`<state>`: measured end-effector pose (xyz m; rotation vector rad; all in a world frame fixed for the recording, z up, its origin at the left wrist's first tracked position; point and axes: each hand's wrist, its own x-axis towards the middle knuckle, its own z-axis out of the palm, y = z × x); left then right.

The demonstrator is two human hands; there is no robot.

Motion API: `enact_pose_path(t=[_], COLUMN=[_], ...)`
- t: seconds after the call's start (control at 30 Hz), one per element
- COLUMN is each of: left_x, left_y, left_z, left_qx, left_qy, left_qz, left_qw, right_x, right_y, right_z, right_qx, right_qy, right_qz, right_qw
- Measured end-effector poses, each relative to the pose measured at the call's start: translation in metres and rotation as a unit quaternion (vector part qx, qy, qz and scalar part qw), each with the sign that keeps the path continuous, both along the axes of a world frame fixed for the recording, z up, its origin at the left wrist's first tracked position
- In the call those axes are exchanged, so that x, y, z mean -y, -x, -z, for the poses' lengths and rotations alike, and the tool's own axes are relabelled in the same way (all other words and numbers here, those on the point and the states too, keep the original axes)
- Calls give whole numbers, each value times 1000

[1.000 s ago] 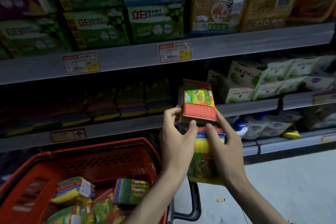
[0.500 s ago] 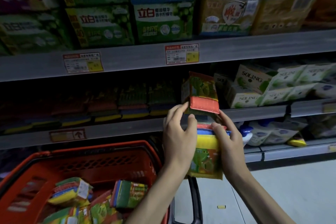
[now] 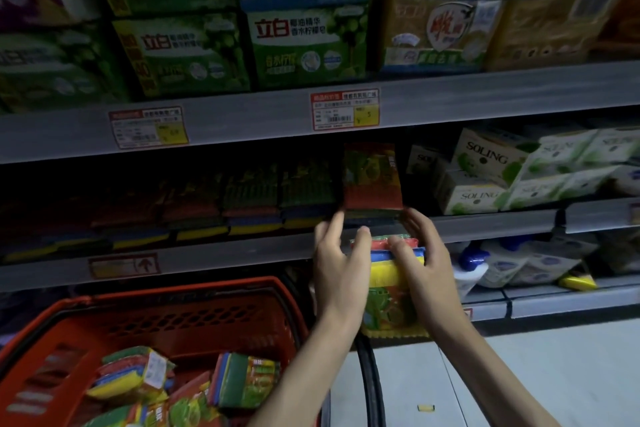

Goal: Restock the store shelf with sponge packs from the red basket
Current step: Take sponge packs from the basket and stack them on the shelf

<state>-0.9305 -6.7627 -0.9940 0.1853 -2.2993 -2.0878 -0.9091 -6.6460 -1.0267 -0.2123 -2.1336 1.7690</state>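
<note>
One sponge pack stands at the front of the middle shelf, at the end of the dark row of packs. It could tip off the edge, because the left hand has its fingers apart and only just touches it. The right hand clamps a second pack below, just beside the red basket. Half a second ago the top pack was lower and brighter, nearer the hands.

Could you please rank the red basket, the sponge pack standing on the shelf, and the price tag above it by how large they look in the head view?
1. red basket, by far the largest, though nearest the camera.
2. sponge pack on the shelf.
3. price tag, close to the pack in apparent size, so this order is unsure.
</note>
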Motion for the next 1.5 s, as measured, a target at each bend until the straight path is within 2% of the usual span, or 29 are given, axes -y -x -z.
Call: enact_pose_path(t=[0.2,0.43,0.67,1.23,1.37,1.5], left_x=[-6,-12,-5,10,19,34], left_y=[7,7,9,10,6,-6], left_z=[5,3,2,12,15,15], left_qx=[4,13,47,29,14,-1], left_qy=[-9,54,30,-12,2,24], left_qz=[8,-22,-31,-26,0,83], left_qw=[1000,998,998,999,1000,996], right_x=[-3,-6,-1,-1,-5,-8], right_y=[10,14,11,6,3,-5], right_z=[-2,-7,-14,-11,-12,-13], right_qx=[-6,31,50,39,15,9], right_qy=[2,-35,-57,-38,-32,11], right_qz=[10,-10,-32,2,33,43], right_qw=[1000,999,997,999,999,999])
